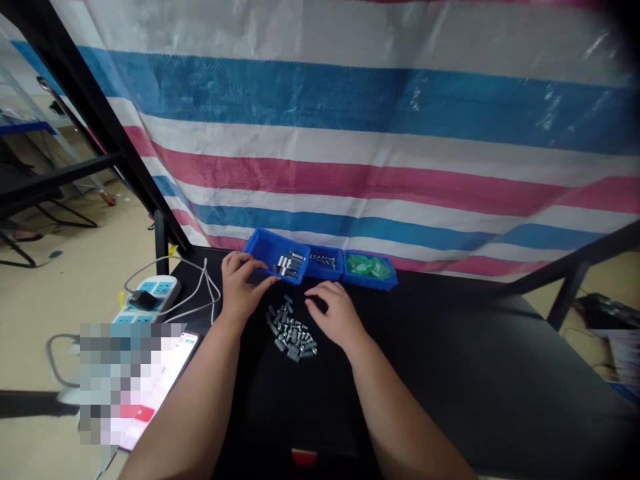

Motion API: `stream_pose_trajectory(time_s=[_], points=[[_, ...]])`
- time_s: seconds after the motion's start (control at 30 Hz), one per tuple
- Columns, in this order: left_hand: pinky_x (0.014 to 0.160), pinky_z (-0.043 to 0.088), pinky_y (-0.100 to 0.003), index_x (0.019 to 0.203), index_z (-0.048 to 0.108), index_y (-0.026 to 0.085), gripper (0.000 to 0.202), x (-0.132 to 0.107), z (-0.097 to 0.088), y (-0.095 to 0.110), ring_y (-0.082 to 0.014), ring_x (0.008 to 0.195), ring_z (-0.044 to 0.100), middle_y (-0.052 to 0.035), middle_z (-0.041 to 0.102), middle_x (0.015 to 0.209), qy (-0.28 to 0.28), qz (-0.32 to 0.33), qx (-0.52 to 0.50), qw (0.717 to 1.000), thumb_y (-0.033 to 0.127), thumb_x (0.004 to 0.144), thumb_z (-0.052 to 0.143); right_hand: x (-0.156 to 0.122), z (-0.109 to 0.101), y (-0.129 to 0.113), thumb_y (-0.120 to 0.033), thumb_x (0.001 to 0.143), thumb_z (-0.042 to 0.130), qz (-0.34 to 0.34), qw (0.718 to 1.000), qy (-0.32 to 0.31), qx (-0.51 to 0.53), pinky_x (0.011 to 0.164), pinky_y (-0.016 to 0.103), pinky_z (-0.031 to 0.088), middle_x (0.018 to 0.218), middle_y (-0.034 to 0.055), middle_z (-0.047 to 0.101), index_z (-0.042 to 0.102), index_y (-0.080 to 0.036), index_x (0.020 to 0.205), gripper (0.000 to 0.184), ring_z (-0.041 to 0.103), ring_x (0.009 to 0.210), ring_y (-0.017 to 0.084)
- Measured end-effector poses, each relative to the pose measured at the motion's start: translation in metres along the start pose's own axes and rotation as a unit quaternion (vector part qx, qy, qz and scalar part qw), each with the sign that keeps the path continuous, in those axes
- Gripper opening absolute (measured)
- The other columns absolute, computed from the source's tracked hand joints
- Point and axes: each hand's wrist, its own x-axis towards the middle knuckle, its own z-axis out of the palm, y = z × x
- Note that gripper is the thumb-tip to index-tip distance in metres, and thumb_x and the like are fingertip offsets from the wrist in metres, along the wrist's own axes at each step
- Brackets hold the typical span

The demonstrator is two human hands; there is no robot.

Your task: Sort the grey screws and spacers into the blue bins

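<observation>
A loose heap of short metal cylinders (pixel 291 330) lies on a black table (pixel 450 373), low in the middle of the frame. They are judged small, stiff and fairly heavy for their size, smooth enough to slip or roll, so each would best be taken singly by its barrel, between the fingertips. The left hand (pixel 243 287) is held at a blue bin (pixel 260 250) of similar cylinders, its fingers (pixel 263 275) curled narrow against the bin's near edge; whether anything is pinched there cannot be told. The right hand (pixel 336 315) is rested just beside the heap, fingers loosely bent — nothing is seen held. A second bin (pixel 327 275) of screws (pixel 323 260) and a third bin (pixel 367 283) of green packets (pixel 365 267) stand alongside, upper centre — a power strip (pixel 150 293) lies at left.
</observation>
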Motion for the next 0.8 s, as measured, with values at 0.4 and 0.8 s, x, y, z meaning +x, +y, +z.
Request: stream_pose_trajectory(time_s=[0.4,0.8], points=[[0.099,0.043,-0.046,0.088,0.073,0.024,0.033,0.0,0.0,-0.003,-0.0264,0.103,0.056,-0.0041,0.059,0.096,0.009,-0.022,0.018,1.0,0.05,0.072,0.085,0.0,0.042,-0.002,-0.019,0.095,0.059,0.029,0.989,-0.131,-0.058,0.103,0.036,0.046,0.117,0.0059,0.07,0.073,-0.022,0.118,0.027,0.058,0.108,0.022],[0.099,0.042,-0.046,0.087,0.073,0.024,0.033,0.0,0.0,-0.001,-0.0268,0.103,0.055,-0.0042,0.059,0.095,0.002,-0.013,0.014,1.0,0.05,0.072,0.085,0.0,0.032,0.002,-0.013,0.083,0.068,0.119,0.978,-0.126,-0.115,0.085,0.033,0.047,0.097,0.0061,0.063,0.073,-0.024,0.093,0.015,0.06,0.094,0.022]])
